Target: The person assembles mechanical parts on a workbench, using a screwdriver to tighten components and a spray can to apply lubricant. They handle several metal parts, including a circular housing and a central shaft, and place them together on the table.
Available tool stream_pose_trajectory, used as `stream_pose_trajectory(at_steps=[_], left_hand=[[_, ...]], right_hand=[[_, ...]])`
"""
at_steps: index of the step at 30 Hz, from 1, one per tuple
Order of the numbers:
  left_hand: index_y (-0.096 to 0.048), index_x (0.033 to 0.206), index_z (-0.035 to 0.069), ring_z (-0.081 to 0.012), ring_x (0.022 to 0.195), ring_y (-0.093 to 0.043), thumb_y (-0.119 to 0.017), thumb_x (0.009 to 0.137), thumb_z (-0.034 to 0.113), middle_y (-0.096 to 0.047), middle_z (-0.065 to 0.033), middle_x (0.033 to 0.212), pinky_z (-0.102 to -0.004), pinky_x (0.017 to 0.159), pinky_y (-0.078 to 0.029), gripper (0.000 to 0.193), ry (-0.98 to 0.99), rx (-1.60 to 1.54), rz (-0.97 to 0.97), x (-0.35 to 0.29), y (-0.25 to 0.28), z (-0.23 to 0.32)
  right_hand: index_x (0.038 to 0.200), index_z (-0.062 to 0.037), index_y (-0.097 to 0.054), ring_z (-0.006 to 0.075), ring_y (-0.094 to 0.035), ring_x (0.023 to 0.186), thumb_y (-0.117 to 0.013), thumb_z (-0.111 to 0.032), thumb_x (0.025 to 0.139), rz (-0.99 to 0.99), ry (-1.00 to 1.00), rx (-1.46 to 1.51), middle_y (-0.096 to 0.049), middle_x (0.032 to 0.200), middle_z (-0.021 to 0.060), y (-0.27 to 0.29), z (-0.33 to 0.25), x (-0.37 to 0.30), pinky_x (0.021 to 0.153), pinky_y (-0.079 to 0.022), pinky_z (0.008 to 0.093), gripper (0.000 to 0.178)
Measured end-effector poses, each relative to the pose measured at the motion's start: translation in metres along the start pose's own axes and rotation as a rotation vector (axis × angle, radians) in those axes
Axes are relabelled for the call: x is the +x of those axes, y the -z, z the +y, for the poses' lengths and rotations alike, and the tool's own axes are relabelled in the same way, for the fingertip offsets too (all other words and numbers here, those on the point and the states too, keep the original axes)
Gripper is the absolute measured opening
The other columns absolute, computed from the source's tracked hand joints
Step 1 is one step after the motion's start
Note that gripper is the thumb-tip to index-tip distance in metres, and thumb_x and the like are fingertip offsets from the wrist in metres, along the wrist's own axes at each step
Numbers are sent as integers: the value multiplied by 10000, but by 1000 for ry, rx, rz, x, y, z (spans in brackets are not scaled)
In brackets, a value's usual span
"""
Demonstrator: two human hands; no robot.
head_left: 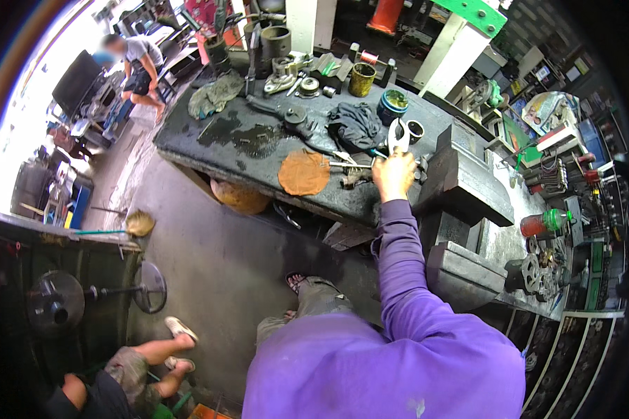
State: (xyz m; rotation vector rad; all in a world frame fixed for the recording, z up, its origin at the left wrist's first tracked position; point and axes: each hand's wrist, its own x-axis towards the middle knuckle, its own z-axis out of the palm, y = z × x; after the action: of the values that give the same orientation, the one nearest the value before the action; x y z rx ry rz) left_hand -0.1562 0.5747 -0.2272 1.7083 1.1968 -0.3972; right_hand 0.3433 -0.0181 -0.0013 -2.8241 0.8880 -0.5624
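Note:
My right hand [394, 176], at the end of a purple sleeve, reaches over the dark workbench [241, 164]. Its fingers are closed around a pair of silver pliers [399, 134], jaws pointing away from me; the handles are hidden in the hand. Close by lie a crumpled black cloth [356, 127], a round orange-brown pad [304, 173] and small metal parts [356, 178]. Just past the pliers stand a white-rimmed cup [414, 130] and a blue tin [393, 105] with greenish contents. My left hand is out of view.
A large bench vise [468, 178] stands right of my arm. Farther back are a yellow tin [362, 79], bearings [309, 86] and a grey rag [214, 96]. A fan [57, 298] stands left. One person [141, 66] sits far left; another person's legs [162, 349] stretch out lower left.

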Motion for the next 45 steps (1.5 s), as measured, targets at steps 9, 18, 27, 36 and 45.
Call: stream_pose_trajectory(at_steps=[9,18,27,36,45], left_hand=[[-634,1328,-11,-155,774,-665,-714,977,307,-723,-75,1070,-292,766,-542,480,-225,-28,-100,69,27,21],[-629,1313,-47,-218,934,-696,-669,1011,303,-730,-154,1154,-338,885,-539,464,-98,216,-119,85,34,96],[-636,1301,-48,-230,972,-691,-684,998,284,-725,-165,1165,-348,907,-534,452,-77,180,-77,83,51,112],[-643,1289,-48,-241,1009,-685,-699,984,265,-721,-176,1176,-359,929,-530,440,-67,168,-67,68,53,96],[-649,1276,-49,-253,1047,-680,-715,970,246,-717,-187,1187,-370,951,-526,430,-40,173,-80,32,30,55]], right_hand=[[1288,18,-584,418,-696,1134,-811,-309,776,-284,-275,152,-709,1195,281,-10,38,24,990,-545,509,648],[1238,74,-676,326,-709,1101,-801,-236,830,-327,-186,816,-746,1156,225,-31,-15,37,935,-543,365,528],[1263,-19,-648,434,-604,1254,-665,-174,876,-300,-175,-152,-596,1367,233,-15,51,-9,1010,-548,489,418],[1103,40,-749,403,-693,1159,-694,-199,785,-387,-301,11,-693,1246,299,-15,48,22,992,-557,473,402],[975,58,-706,228,-637,613,-696,-120,870,-694,-735,1186,-678,772,128,-29,67,20,476,-477,384,206]])
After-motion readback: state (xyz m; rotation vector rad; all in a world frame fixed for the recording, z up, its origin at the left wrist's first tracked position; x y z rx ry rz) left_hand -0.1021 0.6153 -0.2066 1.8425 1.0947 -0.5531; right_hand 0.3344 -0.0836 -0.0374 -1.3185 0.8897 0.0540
